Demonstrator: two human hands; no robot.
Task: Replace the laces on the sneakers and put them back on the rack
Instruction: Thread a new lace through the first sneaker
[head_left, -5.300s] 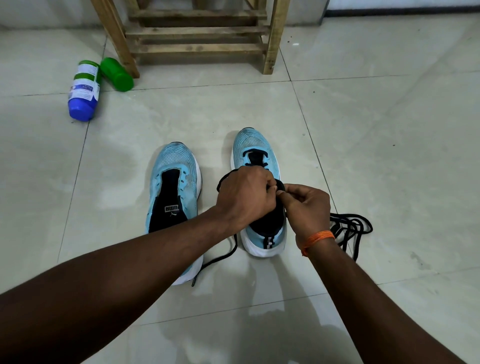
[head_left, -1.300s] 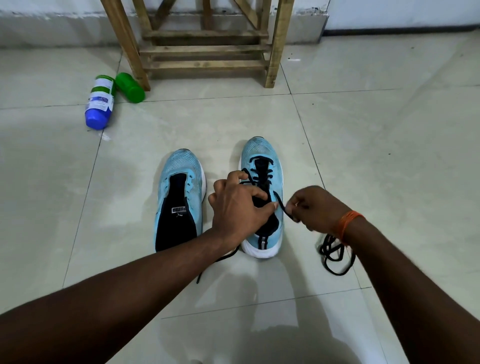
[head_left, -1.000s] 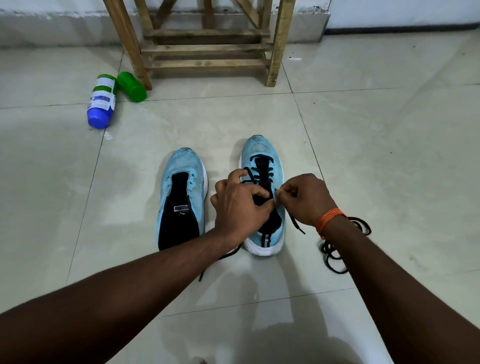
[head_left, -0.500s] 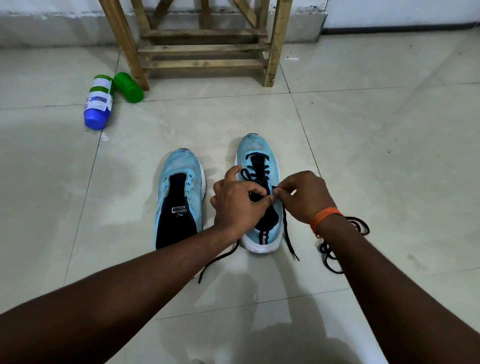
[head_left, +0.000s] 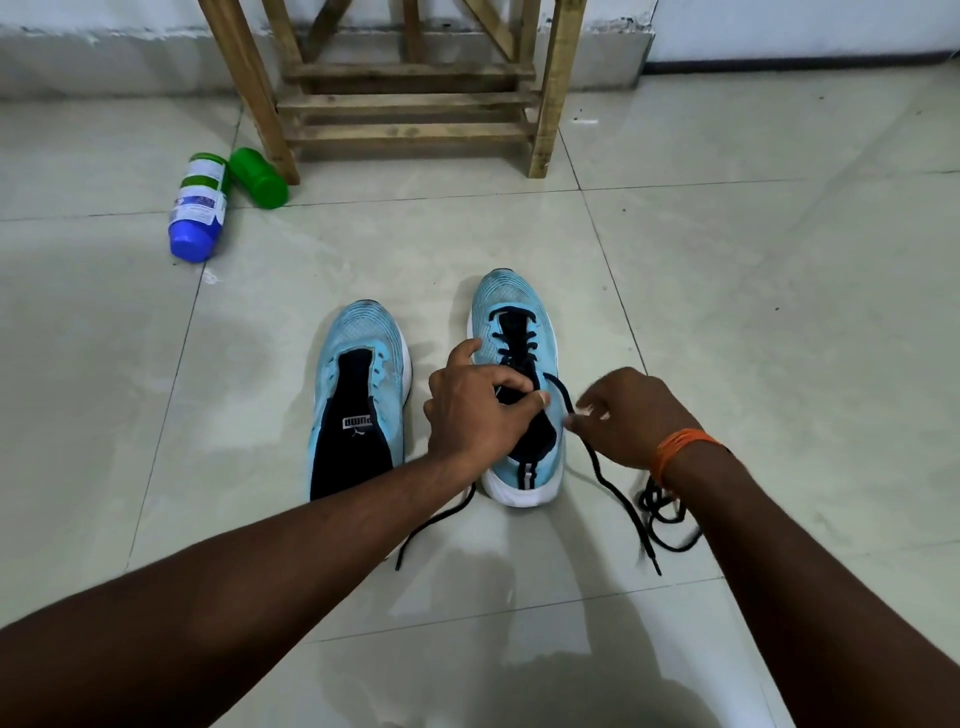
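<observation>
At ten o'clock from the shoes a blue-capped bottle (head_left: 197, 210) and a green bottle (head_left: 258, 177) lie on the tiles. The bare sneaker (head_left: 358, 395) stands without a lace. The wooden rack (head_left: 410, 104) waits at twelve o'clock, well apart. The left hand (head_left: 478, 410) grips the half-laced sneaker (head_left: 514, 332), fingers curled over its tongue. Half a second ago the right hand (head_left: 628, 415) was against the left at an eyelet. Now it has drawn out towards three o'clock, pinching the black lace (head_left: 597, 467), which runs from that eyelet through its fingertips. Another crossing looks threaded, but this shoe's upper eyelets remain. The spare lace (head_left: 665, 514), coiled at four o'clock, is likely meant for the bare sneaker.
</observation>
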